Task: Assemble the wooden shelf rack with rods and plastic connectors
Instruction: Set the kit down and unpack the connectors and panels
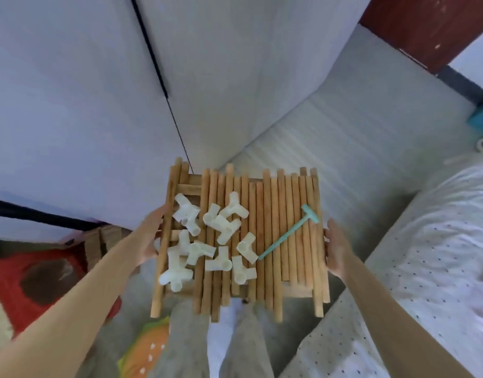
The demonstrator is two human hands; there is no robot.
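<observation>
Wooden rods gripped at both edges – left hand, right hand. Curled partly round. White connectors heaped on top.

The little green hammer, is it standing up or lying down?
Lying down. The green hammer rests flat and slanted across the wooden rods, its head pointing away from the person. Neither hand is touching it.

both arms outstretched; left hand, right hand gripping opposite sides.
</observation>
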